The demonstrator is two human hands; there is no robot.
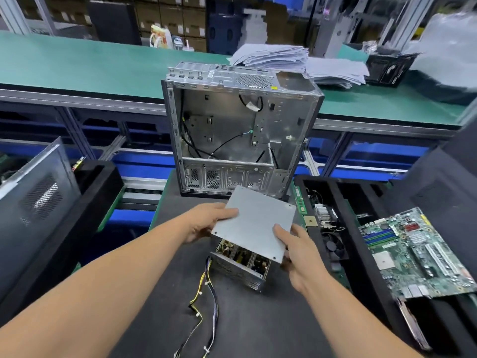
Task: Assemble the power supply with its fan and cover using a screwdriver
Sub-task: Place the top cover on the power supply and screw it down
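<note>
The power supply body (240,267) sits on the dark mat in the middle, a perforated metal box with its circuit board showing through the open top. A flat grey metal cover (255,223) is held tilted just above it. My left hand (206,223) grips the cover's left edge and my right hand (296,251) grips its near right corner. A bundle of yellow and black wires (204,301) trails from the box toward me. No screwdriver and no fan for the supply can be made out.
An empty silver computer case (240,135) stands open right behind the power supply. A black foam tray (361,228) at the right holds parts and a green motherboard (418,254). A dark case panel (36,202) leans at the left. Paper stacks (296,60) lie on the green bench behind.
</note>
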